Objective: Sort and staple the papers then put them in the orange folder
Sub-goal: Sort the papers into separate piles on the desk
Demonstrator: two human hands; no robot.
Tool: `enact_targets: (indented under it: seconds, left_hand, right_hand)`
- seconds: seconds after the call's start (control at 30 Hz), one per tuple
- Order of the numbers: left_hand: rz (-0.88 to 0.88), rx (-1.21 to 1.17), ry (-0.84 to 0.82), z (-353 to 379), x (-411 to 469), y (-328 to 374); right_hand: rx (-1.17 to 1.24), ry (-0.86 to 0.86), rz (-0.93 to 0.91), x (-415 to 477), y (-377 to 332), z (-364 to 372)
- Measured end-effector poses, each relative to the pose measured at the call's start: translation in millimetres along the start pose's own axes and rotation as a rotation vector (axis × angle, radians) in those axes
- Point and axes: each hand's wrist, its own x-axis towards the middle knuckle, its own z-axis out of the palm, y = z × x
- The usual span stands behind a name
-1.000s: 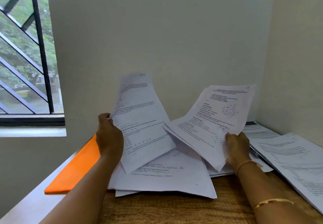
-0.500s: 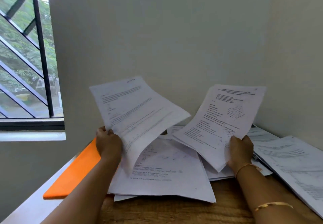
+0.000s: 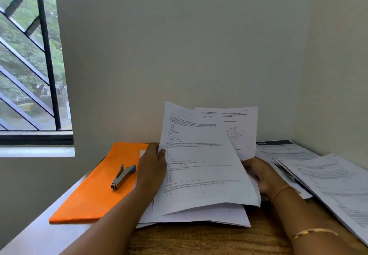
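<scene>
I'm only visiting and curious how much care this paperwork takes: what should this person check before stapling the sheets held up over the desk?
1. Left hand grips the front sheet: ok, thumb on its left edge.
2. Right hand grips the rear sheet: cannot tell, the front sheet hides the grip.
3. Both sheets squared up: not ok, they are fanned apart.
4. Stapler close by: ok, it lies on the orange folder beside the left hand.
5. Folder free to open: not ok, the stapler sits on it.
6. Pages in the right order: cannot tell, the print is too small to read.
</scene>
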Motion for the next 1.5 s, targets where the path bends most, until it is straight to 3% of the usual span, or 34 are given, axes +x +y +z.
enact_targets:
  seconds: [0.37,0.73,0.9,1.03,1.17,1.3,1.4,1.5]
  left_hand:
    - [0.013,0.017,-0.001,-3,0,1]
    - [-0.016,-0.129,-0.077,-1,0,1]
    - [-0.028,-0.165,-0.040,-2,2,-3]
    - [-0.032,-0.170,-0.049,0,2,-4]
    - [-0.064,-0.153,-0.060,1,6,-3]
    - [-0.069,0.059,-0.130,-2,9,-9]
    - [-0.062,0.326,-0.279,-2,6,-10]
    - [-0.076,0.439,-0.398,0,3,-8]
  right_hand:
    - [-0.028,-0.098,-0.020,-7,-1,2]
    - [-0.006,-0.265,0.030,-5,-1,7]
    - [0.137,-0.121,-0.056,3,-7,6]
    - [0.081,-0.235,-0.009,-6,-9,8]
    - [-0.137,-0.035,-0.080,-2,-8,7]
    - [0.144,0.200,-0.146,7,-12,-10]
    - [0.340,0.261,-0.115,13,-7,-20]
    - [0.444,0.294,-0.109,16,-4,-22]
